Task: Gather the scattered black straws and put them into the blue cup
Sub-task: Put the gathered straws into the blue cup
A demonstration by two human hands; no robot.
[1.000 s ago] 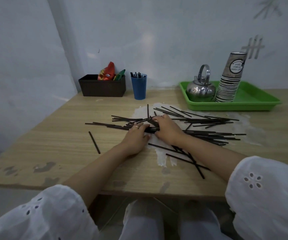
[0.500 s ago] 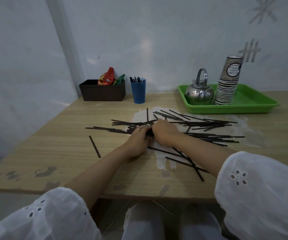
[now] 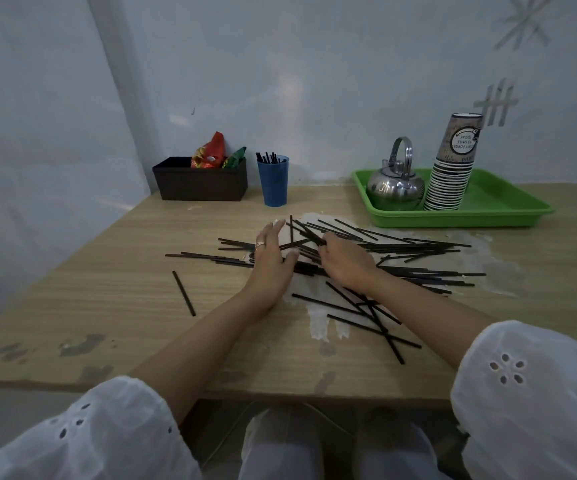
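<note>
Many black straws (image 3: 418, 249) lie scattered across the middle of the wooden table (image 3: 107, 299). One straw (image 3: 183, 293) lies apart to the left. The blue cup (image 3: 273, 181) stands at the back near the wall with several straws in it. My left hand (image 3: 271, 259) is open, fingers stretched forward, its edge resting on the pile's left side. My right hand (image 3: 345, 259) curls over the pile's centre with its fingers closed on a few straws (image 3: 309, 233). A small crossed heap of straws (image 3: 370, 313) lies under my right forearm.
A dark box (image 3: 200, 183) with snack packets stands left of the cup. A green tray (image 3: 508, 211) at the back right holds a steel kettle (image 3: 396, 187) and a stack of paper cups (image 3: 453, 168). A white patch (image 3: 325, 323) marks the tabletop.
My left hand has opened and stretched forward along the pile's left side. My right hand has shifted slightly right and lifted some straws at their near ends.
</note>
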